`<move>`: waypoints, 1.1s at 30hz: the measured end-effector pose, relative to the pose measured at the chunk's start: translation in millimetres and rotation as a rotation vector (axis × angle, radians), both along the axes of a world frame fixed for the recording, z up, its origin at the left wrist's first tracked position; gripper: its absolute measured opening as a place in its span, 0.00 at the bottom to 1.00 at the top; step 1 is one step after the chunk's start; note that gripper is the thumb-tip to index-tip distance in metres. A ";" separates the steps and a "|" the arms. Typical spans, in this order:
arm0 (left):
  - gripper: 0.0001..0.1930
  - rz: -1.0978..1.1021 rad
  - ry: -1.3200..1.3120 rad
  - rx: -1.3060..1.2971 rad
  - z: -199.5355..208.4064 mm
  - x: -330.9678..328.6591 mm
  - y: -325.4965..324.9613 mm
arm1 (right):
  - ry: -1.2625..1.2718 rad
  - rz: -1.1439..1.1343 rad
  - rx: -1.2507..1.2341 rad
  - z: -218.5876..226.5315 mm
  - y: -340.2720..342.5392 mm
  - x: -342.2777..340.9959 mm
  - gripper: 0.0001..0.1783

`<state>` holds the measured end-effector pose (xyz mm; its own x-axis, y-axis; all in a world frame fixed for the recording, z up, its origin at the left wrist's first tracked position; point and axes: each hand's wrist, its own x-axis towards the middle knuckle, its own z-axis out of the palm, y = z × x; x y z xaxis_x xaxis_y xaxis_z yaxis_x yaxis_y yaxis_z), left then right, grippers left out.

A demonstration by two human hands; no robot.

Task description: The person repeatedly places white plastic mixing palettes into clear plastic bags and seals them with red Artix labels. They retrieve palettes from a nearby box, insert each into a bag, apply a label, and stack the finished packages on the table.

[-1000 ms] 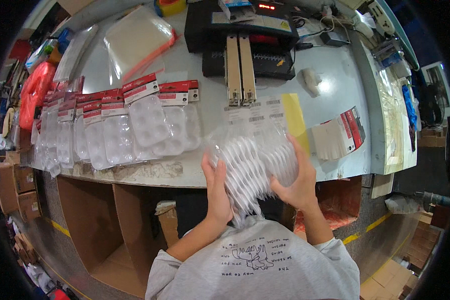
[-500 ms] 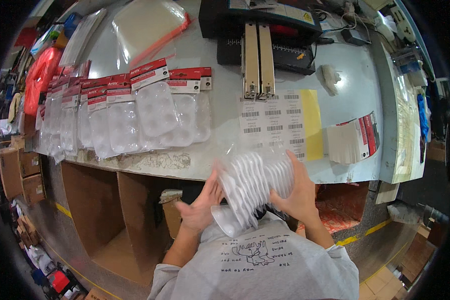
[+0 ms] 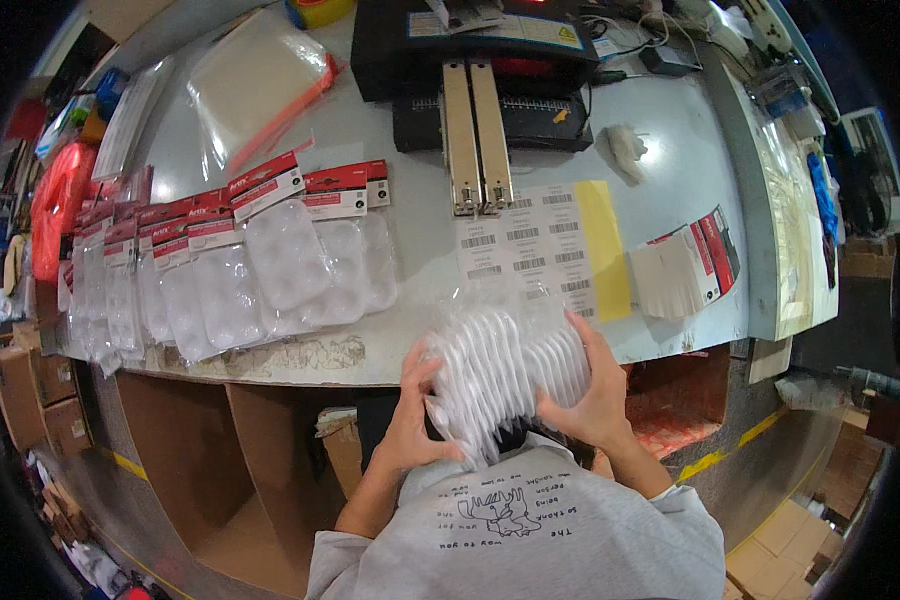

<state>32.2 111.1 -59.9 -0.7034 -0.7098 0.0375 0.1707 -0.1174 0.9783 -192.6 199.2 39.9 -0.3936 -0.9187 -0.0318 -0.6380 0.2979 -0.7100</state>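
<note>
Here, fingers (image 3: pixel 591 345) hold clear plastic trays (image 3: pixel 495 365) near a barcode-label sheet (image 3: pixel 525 245).

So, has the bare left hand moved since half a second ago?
Yes: the left hand moved rightward, judged against the two pale metal bars of the black machine, and now touches the translucent white plastic trays.

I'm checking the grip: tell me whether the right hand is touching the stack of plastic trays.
Touching. The head view shows the right hand wrapped around the right side of the stack of plastic trays, its thumb against them.
</note>
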 end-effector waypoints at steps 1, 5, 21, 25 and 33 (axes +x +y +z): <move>0.59 0.023 0.054 -0.149 8.6 -2.8 -2.0 | 0.000 -0.014 -0.013 1.7 0.5 1.3 0.45; 0.45 0.186 0.249 -0.038 52.3 -20.5 -16.6 | -0.113 0.035 -0.139 7.1 1.0 5.5 0.44; 0.74 0.036 0.074 0.564 49.2 -21.0 -11.5 | 0.007 -0.124 -0.420 -15.4 -1.1 27.7 0.40; 0.74 0.298 0.065 1.318 57.8 -17.2 -1.9 | -0.054 -0.126 -0.374 -15.5 -5.4 27.2 0.40; 0.61 -0.214 -0.138 -0.339 -56.2 0.9 -18.1 | -0.261 0.014 -0.082 -18.4 -34.6 0.7 0.48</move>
<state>33.1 92.9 -116.1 -0.8485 -0.5106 0.1389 0.0422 0.1962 0.9796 -191.9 164.7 21.5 -0.3695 -0.9275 -0.0560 -0.4337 0.2255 -0.8724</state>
